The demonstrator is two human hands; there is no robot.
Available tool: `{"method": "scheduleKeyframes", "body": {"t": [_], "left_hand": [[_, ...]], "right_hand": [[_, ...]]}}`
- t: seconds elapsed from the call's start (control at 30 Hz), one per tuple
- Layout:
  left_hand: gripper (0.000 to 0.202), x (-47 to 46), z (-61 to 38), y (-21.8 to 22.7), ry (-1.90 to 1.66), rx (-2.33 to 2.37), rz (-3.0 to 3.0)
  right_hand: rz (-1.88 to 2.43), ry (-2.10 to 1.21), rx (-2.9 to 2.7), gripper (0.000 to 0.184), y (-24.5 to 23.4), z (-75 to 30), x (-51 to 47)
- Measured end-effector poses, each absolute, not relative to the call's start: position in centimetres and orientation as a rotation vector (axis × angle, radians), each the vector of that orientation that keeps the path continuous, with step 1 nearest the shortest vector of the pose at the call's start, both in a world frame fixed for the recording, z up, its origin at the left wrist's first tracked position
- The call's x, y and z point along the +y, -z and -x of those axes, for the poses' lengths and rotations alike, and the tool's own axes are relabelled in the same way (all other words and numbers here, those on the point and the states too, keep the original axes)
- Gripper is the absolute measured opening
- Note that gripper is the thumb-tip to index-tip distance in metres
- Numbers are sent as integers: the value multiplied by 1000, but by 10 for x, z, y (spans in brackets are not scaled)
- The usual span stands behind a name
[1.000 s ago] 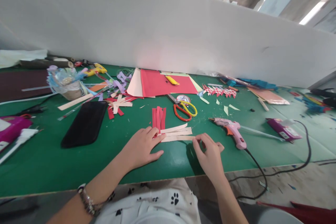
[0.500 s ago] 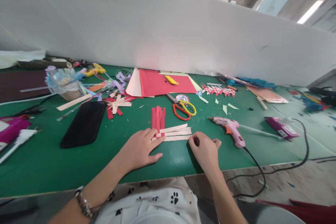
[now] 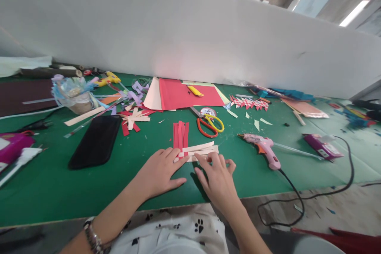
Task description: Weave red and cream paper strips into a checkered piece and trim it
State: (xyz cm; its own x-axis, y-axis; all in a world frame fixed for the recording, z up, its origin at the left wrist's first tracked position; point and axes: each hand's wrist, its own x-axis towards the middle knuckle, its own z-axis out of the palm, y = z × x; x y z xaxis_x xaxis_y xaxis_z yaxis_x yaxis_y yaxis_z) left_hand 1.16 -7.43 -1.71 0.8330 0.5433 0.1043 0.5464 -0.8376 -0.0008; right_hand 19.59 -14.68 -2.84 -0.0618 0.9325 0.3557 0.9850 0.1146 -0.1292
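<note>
Several red paper strips (image 3: 180,134) lie side by side on the green table (image 3: 53,190), crossed near their lower ends by cream paper strips (image 3: 199,149). My left hand (image 3: 159,170) lies flat with its fingers stretched out, the fingertips pressing on the left end of the crossing. My right hand (image 3: 216,178) rests just right of it, fingers spread, fingertips on the lowest cream strip. Neither hand grips anything.
A pink glue gun (image 3: 263,149) with a black cable lies right of my hands. Red and yellow scissors (image 3: 208,124) lie behind the strips. A black phone (image 3: 97,139) lies to the left. Red paper sheets (image 3: 186,94), paper scraps and a second yellow glue gun (image 3: 107,79) sit near the white wall.
My right hand has let go of the right end of the cream strips and slid left, spreading flat over them beside my left hand. My left hand has stayed put.
</note>
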Motion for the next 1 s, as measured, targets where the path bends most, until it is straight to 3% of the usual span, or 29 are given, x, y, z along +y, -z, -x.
{"method": "scheduleKeyframes", "body": {"t": [0.17,0.43,1.0], "left_hand": [[47,-75,-5,19,170,-826,2981],[48,-78,7,20,217,-796,3037],[55,-75,20,20,193,-806,3116]], "right_hand": [[1975,287,-1883,25,35,-196,-145],[1970,129,-1645,27,40,-219,-134],[2016,-95,-1657,27,38,-232,-122]]}}
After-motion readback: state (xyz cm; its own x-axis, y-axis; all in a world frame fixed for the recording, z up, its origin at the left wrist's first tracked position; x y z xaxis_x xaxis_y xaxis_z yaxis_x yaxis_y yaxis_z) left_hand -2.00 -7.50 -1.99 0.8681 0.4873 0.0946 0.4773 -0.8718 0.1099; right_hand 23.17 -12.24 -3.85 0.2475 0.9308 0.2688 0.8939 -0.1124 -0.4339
